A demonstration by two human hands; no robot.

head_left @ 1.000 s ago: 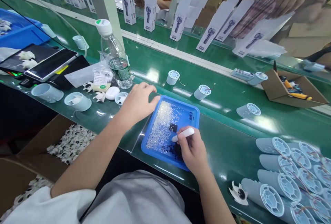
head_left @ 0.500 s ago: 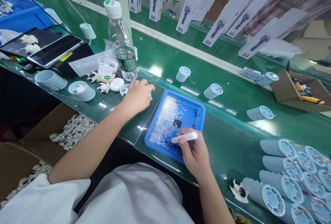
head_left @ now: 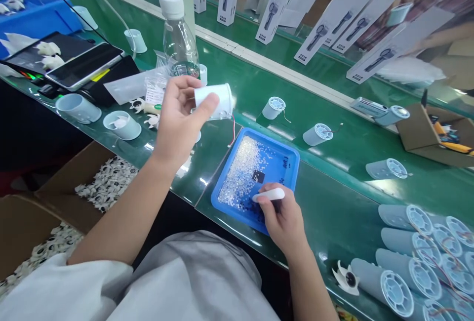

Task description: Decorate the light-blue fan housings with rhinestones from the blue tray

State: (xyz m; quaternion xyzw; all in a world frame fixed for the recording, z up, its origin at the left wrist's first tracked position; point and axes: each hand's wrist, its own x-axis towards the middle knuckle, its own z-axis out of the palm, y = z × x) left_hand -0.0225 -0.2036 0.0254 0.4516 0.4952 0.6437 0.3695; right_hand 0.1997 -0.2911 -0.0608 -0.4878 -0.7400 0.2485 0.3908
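My left hand (head_left: 181,118) is closed around a pale blue plastic fan housing (head_left: 217,99), lifted above the bench and lying on its side. A thin red wire dangles from its right end. Between the thumb and fingers of my right hand (head_left: 283,217) is a white pen-like tool (head_left: 272,194), held over the blue tray (head_left: 296,155). Many tiny clear rings (head_left: 240,173) are spread over the left part of the tray, near a small black square (head_left: 258,176). The tool's tip is close to the rings; whether it touches one I cannot tell.
Several fan housings (head_left: 400,291) crowd the right end, beside a white fan blade (head_left: 346,277). Others stand behind the tray. A water bottle (head_left: 181,39) and a phone (head_left: 85,69) are at left. Open boxes of fan blades (head_left: 103,182) sit below the bench edge. Co-workers are across.
My left hand has risen from the bench beside the bottle and now holds up a fan housing with its wire hanging. My right hand stays over the tray, tool tip slightly shifted.
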